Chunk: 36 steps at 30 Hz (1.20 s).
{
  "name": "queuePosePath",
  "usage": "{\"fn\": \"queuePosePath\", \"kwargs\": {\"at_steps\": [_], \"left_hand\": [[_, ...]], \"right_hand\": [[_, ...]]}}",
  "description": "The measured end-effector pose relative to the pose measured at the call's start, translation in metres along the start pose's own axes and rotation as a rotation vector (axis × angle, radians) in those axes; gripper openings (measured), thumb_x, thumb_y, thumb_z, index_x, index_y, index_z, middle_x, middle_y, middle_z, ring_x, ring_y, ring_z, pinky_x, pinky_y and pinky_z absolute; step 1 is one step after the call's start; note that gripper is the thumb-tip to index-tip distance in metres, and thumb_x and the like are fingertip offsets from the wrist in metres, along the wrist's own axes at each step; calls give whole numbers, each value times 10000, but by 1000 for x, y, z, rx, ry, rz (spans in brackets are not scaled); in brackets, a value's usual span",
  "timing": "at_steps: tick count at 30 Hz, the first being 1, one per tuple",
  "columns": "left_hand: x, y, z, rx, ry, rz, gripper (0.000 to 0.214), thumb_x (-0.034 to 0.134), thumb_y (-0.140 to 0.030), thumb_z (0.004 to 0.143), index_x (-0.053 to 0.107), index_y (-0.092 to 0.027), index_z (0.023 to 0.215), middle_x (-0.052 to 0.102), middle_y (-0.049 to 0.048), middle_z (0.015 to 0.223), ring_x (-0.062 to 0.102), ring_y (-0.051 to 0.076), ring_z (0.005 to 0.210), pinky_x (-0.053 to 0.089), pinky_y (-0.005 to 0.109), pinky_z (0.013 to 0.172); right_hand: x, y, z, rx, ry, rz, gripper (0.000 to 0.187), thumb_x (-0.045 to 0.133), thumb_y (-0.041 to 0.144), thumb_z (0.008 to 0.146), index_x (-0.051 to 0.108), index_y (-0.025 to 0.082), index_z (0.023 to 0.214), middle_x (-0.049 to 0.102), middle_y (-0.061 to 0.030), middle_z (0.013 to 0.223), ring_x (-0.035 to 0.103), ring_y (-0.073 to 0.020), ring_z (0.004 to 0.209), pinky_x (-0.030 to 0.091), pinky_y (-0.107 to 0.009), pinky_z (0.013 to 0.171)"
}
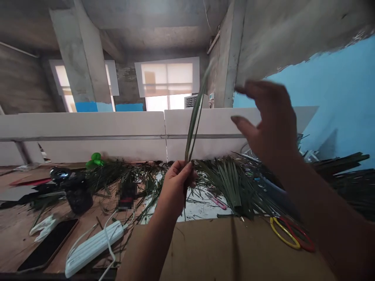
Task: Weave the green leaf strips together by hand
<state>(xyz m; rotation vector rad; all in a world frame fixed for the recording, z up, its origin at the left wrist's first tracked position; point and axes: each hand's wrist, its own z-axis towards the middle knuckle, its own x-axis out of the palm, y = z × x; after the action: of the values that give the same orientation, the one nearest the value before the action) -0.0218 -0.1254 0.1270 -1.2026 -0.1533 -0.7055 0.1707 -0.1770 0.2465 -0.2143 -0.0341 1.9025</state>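
Observation:
My left hand (179,181) is closed round the lower end of a long green leaf strip (192,121), which stands upright and splits into a wide blade and a thinner one. The strip's tip is blurred. Raised at the right, my right hand (268,115) holds nothing; its thumb and fingers are apart, away from the strip. Behind my left hand, to the right, lies a bundle of flat green leaves (230,181). Below my hands is a brown cardboard sheet (205,249).
Yellow-and-red-handled scissors (288,234) lie at the right of the cardboard. A pink-handled tool (218,201) sits among leaf scraps. To the left are a white power strip (95,246), a phone (48,244), a white crumpled item (45,226) and a dark camera-like object (72,183). A white partition (88,125) stands behind.

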Motion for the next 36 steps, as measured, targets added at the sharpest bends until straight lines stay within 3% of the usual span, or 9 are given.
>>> {"fn": "queuePosePath", "kwargs": {"at_steps": [2,4,8,12,15,19,25,30,36], "left_hand": [[6,19,-18,-45,-6,-20,391,817,-427,677,538,-175,782,617,-44,613,491,54,428,343,164,413],[4,51,-43,-147,-18,-31,387,793,-440,703,512,-183,773,630,-38,623,519,63,417,351,171,405],[-12,125,-109,-385,-101,-20,469,809,-516,637,493,-190,754,631,-26,591,526,77,383,320,174,368],[-27,172,-171,-567,-150,-26,552,835,-579,559,521,-189,790,593,-44,517,501,86,347,329,178,350],[-32,184,-203,-632,-142,-41,567,839,-588,554,533,-182,806,609,-28,524,513,90,356,364,180,367],[-33,183,-225,-675,-163,-56,561,851,-552,546,567,-182,858,643,-10,593,560,115,412,398,199,397],[-34,181,-241,-725,-189,60,500,837,-552,572,607,-166,790,633,2,664,565,114,532,410,206,480],[-35,186,-247,-731,-199,120,503,833,-568,582,541,-178,704,572,-29,581,490,88,495,373,209,508],[-30,189,-247,-701,-262,136,518,832,-584,570,513,-187,661,541,-42,549,463,89,478,360,209,489]], "right_hand": [[-15,14,-48,199,111,215,375,643,287,867,632,264,1241,655,-65,1193,596,-289,1118,473,-443,954],[-28,28,-106,498,341,503,230,652,389,853,703,322,1067,716,-31,1035,654,-285,950,516,-422,844],[-53,60,-227,1037,716,902,251,676,493,802,758,257,827,718,-39,787,651,-267,795,506,-362,733],[-76,92,-322,1398,815,1139,347,712,560,767,763,223,834,706,-38,759,622,-214,704,494,-332,704],[-81,110,-365,1581,704,1228,452,721,647,709,748,207,807,666,-30,696,589,-186,611,457,-295,598],[-76,125,-387,1719,625,1172,466,760,632,682,752,196,848,605,-2,612,544,-158,560,434,-272,563],[-70,134,-377,1865,546,1270,385,803,522,695,724,188,869,617,5,651,544,-141,558,453,-262,550],[-68,130,-379,1822,547,1224,328,817,475,691,680,177,708,619,12,643,532,-131,580,456,-248,562],[-66,130,-389,1772,539,1177,340,784,476,732,622,180,690,561,41,586,462,-103,521,403,-223,506]]}}
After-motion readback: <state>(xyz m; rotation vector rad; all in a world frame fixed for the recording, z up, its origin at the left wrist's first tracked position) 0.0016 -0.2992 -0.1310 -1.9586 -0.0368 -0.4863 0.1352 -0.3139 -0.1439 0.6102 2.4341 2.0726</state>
